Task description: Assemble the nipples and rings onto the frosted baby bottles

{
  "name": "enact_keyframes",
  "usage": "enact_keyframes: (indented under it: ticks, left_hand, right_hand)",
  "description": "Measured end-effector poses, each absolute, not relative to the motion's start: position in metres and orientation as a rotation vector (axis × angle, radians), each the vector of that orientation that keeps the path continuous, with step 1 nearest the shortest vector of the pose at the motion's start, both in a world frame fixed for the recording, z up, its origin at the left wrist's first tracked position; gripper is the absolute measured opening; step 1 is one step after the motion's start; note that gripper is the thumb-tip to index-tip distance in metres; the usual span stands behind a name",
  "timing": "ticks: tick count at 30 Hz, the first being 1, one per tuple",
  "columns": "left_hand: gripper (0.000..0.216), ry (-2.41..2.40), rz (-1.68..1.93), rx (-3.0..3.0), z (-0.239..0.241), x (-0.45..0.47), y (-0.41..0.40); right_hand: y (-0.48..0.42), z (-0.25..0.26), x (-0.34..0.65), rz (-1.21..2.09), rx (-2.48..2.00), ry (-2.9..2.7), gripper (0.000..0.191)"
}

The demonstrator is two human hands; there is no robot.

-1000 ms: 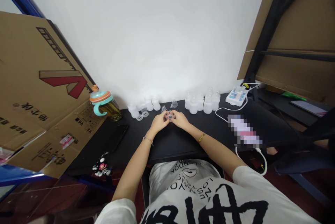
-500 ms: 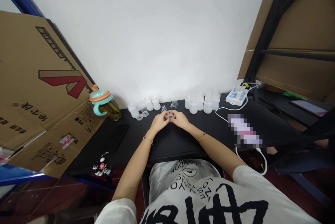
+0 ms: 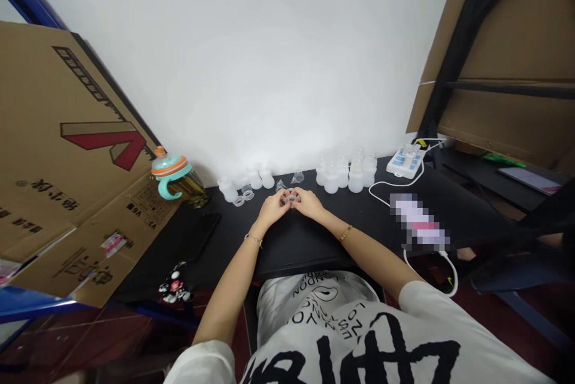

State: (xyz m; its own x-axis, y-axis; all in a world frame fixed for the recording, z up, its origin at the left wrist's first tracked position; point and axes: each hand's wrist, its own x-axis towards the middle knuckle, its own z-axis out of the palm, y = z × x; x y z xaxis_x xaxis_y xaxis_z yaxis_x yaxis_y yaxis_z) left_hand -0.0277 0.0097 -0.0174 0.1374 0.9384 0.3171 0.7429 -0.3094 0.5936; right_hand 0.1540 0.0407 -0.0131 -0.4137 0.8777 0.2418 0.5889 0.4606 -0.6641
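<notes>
Together, my left hand (image 3: 272,208) and my right hand (image 3: 309,204) pinch a translucent bottle collar ring (image 3: 291,198) over the dark table. Fingers partly cover it, and whether a teat sits inside I cannot tell. Just beyond the fingertips lie clear silicone teats (image 3: 297,177). Loose collar rings (image 3: 243,196) rest to the left of my left hand. Behind them several frosted baby bottles (image 3: 229,190) without teats stand against the wall. To the right of my hands, several frosted bottles (image 3: 331,180) with teats on top stand in a group.
A teal-lidded jug (image 3: 173,177) and a dark phone (image 3: 202,237) are at the left, beside a large cardboard box (image 3: 90,192). At the right are a white power strip (image 3: 405,161), its cable and a blurred-out phone (image 3: 420,221). A key charm (image 3: 175,285) hangs at the front edge.
Both hands keep their grip on the collar ring in nearly the same place. The whole view has shifted slightly; nothing on the table has visibly moved.
</notes>
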Motion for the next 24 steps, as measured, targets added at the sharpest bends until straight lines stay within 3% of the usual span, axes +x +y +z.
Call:
enact_keyframes:
  ticks: [24]
  left_hand:
    - [0.013,1.699,0.924,2.123,-0.015,-0.028,0.008]
  right_hand:
    - [0.031,-0.004,0.154,0.736,-1.166,-2.133,0.013]
